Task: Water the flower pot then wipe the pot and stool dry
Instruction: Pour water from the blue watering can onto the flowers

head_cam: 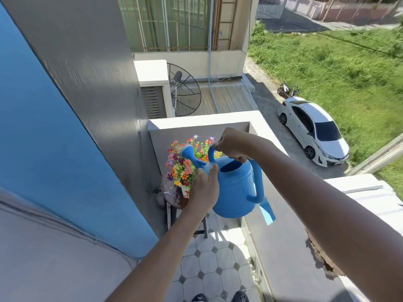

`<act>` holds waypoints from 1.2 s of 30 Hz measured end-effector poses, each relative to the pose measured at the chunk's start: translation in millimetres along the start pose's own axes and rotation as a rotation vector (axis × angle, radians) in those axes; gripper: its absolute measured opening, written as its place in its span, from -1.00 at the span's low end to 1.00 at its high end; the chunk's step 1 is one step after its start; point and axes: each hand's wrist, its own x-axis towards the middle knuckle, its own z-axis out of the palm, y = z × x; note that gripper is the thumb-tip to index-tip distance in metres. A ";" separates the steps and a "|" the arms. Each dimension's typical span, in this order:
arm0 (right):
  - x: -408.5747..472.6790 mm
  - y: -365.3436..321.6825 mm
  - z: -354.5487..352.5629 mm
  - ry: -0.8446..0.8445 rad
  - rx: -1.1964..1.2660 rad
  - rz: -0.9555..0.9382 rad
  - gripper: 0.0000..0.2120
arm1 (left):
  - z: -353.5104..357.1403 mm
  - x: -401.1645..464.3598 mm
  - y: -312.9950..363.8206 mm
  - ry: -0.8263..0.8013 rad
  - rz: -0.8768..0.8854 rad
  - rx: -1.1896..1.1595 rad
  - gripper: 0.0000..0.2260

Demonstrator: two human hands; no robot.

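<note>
Blue can is up over the stool, spout rose above the flowers in the brown pot sitting on it. Right hand grip is wrapped round the top handle, left hand grip cups the can's side by the spout. Can't see inside the can.

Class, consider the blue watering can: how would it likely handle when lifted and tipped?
The watering can looks like moulded plastic, so probably stiff and light when empty. Both the right hand and left hand hold it, suggesting water weight.
</note>
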 end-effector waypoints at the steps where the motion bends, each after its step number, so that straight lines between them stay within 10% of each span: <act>1: -2.4 -0.4 2.7 0.004 0.009 -0.002 -0.68 | -2.1 -2.7 -1.7 0.011 0.000 -0.004 -0.55; 36: -71.1 81.1 32.5 -0.018 0.096 0.088 -0.65 | 72.0 -77.6 -19.3 -0.054 -0.027 -0.003 -0.55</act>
